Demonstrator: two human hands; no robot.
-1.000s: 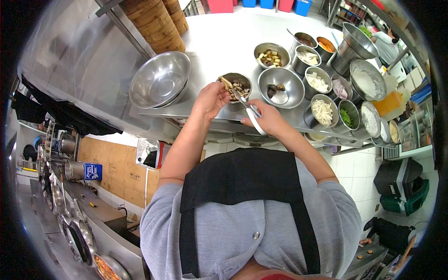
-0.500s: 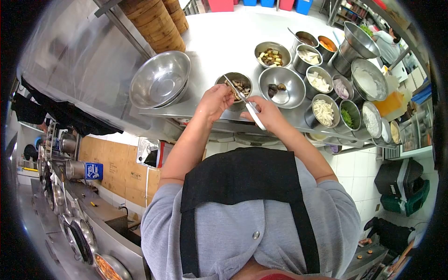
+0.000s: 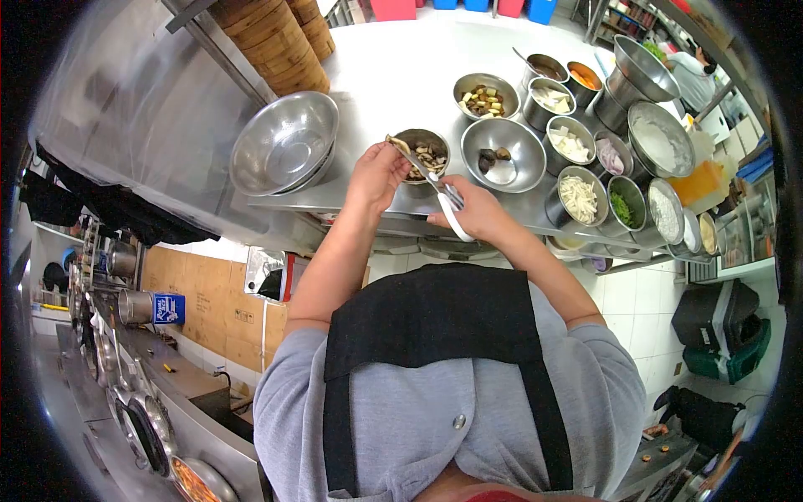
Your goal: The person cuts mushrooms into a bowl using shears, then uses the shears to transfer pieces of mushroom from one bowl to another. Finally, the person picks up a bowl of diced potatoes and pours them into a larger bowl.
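Left hand (image 3: 378,174) pinches a mushroom strip (image 3: 398,145) over the small steel bowl (image 3: 421,156); right hand (image 3: 471,209), just beside that bowl, grips white-handled scissors (image 3: 441,198) on the worktop (image 3: 393,75).

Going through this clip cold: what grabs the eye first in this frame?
The two hands meeting at the counter edge: the left hand pinches a pale mushroom piece while the right hand works white-handled scissors over a small steel bowl of cut pieces. Right of them crowd steel ingredient tubs; a big empty bowl sits left.
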